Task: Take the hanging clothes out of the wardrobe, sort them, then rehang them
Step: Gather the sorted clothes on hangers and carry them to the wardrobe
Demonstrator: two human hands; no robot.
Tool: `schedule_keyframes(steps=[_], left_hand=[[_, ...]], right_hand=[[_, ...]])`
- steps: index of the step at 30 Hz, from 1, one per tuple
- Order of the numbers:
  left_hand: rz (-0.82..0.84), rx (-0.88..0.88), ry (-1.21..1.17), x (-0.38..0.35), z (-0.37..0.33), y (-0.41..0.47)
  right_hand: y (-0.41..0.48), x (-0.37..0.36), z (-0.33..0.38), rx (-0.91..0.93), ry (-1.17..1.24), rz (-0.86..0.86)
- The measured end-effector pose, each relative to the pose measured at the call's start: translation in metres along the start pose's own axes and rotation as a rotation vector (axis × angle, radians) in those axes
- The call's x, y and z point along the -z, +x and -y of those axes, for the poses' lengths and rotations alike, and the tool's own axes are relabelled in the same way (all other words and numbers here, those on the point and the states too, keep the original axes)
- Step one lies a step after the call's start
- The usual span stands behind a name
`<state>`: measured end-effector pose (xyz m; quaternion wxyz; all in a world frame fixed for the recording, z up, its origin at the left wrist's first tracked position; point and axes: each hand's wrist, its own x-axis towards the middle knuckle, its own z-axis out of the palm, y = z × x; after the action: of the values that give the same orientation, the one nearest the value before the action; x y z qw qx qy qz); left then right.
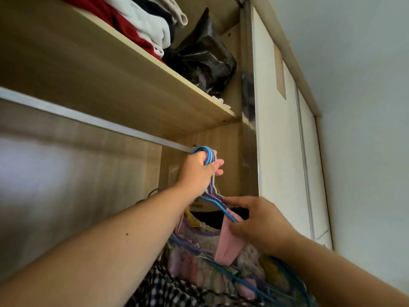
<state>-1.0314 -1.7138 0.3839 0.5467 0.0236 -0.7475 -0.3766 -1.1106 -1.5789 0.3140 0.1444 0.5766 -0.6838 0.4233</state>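
L hand (198, 171): fingers curled round bunched hanger hooks (208, 154) at right end of rail (95, 120). R hand (261, 222): pinches blue hanger arm (229, 214) beside pink garment (228, 244). Wooden hanger (207, 206) print: unreadable.
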Motion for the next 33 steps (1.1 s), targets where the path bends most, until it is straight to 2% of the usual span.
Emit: schedule_keyframes(steps=[2,4,7,8,12,16,18,21,24,29,33], left_hand=[[0.015,-0.013,0.075,0.01,0.014,0.033],[0.052,-0.039,0.255,0.02,0.026,0.064],[0.034,-0.195,0.824,0.038,0.049,0.112],[-0.002,-0.231,0.923,0.044,0.055,0.124],[-0.102,-0.305,0.979,0.057,0.074,0.162],[0.018,-0.241,0.97,0.067,0.086,0.193],[0.008,-0.246,1.048,0.073,0.089,0.206],[-0.148,-0.266,1.298,0.081,0.091,0.22],[-0.273,-0.245,1.403,0.086,0.097,0.227],[-0.104,-0.141,1.509,0.101,0.108,0.242],[-0.062,-0.166,1.647,0.107,0.118,0.244]], right_hand=[[0.04,-0.01,-0.01,0.02,0.002,-0.021],[0.074,-0.019,-0.017,0.037,0.004,-0.055],[0.12,-0.036,-0.029,0.07,0.006,-0.105],[0.133,-0.041,-0.032,0.077,0.006,-0.12],[0.177,-0.061,-0.04,0.103,-0.008,-0.191],[0.216,-0.072,-0.04,0.109,-0.008,-0.217],[0.237,-0.074,-0.038,0.098,-0.018,-0.235],[0.263,-0.077,-0.034,0.092,-0.017,-0.22],[0.279,-0.085,-0.031,0.085,-0.02,-0.174],[0.299,-0.105,-0.031,0.092,-0.065,-0.114],[0.305,-0.119,-0.031,0.111,-0.084,-0.131]])
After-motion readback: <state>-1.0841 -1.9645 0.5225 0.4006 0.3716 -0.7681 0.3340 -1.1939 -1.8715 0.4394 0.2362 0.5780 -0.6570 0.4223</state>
